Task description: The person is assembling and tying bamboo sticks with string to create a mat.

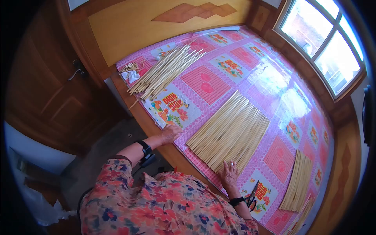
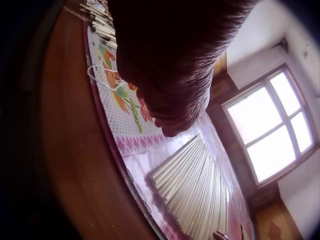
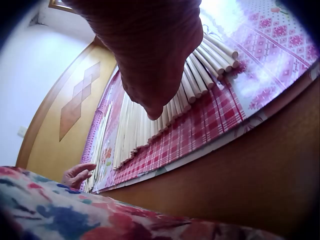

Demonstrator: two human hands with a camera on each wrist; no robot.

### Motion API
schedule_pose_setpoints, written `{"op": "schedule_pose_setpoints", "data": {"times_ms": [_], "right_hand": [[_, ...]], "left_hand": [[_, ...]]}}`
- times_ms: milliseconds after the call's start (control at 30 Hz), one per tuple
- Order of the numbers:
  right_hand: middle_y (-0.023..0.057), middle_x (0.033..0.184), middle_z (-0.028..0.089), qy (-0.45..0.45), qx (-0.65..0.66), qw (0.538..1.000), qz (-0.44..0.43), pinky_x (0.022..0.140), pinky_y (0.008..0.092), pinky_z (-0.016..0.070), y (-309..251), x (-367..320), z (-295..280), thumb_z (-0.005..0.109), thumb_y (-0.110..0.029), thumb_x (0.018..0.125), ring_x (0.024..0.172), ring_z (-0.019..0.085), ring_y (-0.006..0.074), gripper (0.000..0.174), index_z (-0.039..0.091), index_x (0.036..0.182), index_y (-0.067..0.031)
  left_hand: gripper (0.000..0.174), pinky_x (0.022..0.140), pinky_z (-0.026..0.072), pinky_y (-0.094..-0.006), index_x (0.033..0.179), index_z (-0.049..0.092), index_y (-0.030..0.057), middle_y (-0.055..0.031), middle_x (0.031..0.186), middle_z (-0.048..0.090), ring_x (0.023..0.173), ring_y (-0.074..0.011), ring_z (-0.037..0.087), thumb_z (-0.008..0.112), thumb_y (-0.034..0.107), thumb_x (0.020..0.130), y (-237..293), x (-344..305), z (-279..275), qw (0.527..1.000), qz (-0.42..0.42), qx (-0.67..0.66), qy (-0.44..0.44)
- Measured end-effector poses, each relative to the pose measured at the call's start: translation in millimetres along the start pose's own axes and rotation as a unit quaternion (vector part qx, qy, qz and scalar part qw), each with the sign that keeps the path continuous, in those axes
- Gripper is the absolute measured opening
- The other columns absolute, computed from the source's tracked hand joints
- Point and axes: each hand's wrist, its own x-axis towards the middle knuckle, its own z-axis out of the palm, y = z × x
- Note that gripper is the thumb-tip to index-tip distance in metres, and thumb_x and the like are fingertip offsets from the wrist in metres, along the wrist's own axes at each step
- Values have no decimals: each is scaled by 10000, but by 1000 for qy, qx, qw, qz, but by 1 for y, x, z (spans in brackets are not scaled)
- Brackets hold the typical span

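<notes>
A flat mat of pale, thin sticks laid side by side (image 1: 231, 133) lies on the pink patterned tablecloth. My right hand (image 1: 229, 174) rests on its near right edge, fingers stretched over the stick ends; a ring shows on one finger. In the right wrist view, the cut stick ends (image 3: 192, 90) fan out beneath that hand. My left hand (image 1: 171, 134) is at the table's front edge, left of the mat, fingers loosely bent over the cloth. Close beyond it lies a loose white string (image 2: 107, 75), partly hidden by the hand in the left wrist view.
Loose sticks (image 1: 168, 72) are heaped at the back left, beside short offcuts and crumpled white paper (image 1: 131, 75). Black scissors (image 1: 252, 196) lie right of my right hand. A second, narrower stick bundle (image 1: 297, 182) sits farther right. A wooden wall and window (image 1: 321, 39) border the table.
</notes>
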Motion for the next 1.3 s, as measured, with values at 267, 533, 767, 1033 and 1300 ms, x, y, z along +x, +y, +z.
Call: {"op": "schedule_pose_setpoints", "data": {"times_ms": [267, 533, 767, 1033, 1300], "right_hand": [[159, 1334, 281, -14, -2, 1000, 26, 985, 511, 183, 1, 28, 2, 592, -356, 730, 1267, 177, 336, 603, 370, 1262, -178], [161, 1303, 334, -21, -44, 993, 103, 964, 446, 259, 7, 60, -6, 626, -265, 689, 1222, 287, 312, 591, 408, 1226, -148], [150, 974, 526, 50, 53, 995, 66, 755, 385, 433, -66, 83, -16, 578, -153, 740, 899, 524, 313, 277, 536, 1007, -87], [106, 848, 537, 13, 110, 992, 57, 648, 375, 463, -168, 86, -8, 535, -168, 793, 771, 553, 297, 139, 549, 913, -99], [120, 855, 527, 10, 107, 989, 102, 637, 397, 464, -178, 63, -9, 543, -151, 789, 779, 550, 314, 179, 526, 958, -93]], "left_hand": [[201, 787, 422, -348, 927, 567, 26, -129, 944, 566, 897, -295, 532, 529, 119, 753, -31, -71, -57, 977, -151, -44, 144], [163, 737, 439, -369, 866, 583, 28, -137, 865, 565, 825, -312, 540, 535, 121, 741, -90, -61, -82, 956, -210, -78, 190], [95, 698, 435, -372, 779, 565, 27, -135, 793, 548, 785, -298, 536, 530, 101, 731, -138, -8, -83, 983, -103, -71, 135], [129, 712, 427, -390, 771, 541, 49, -122, 810, 537, 812, -287, 530, 594, 147, 706, -144, 68, -62, 999, -16, 22, 37], [108, 663, 452, -390, 715, 581, 44, -120, 766, 593, 755, -271, 578, 481, 83, 727, -136, 109, -48, 991, -34, 108, -72]]}}
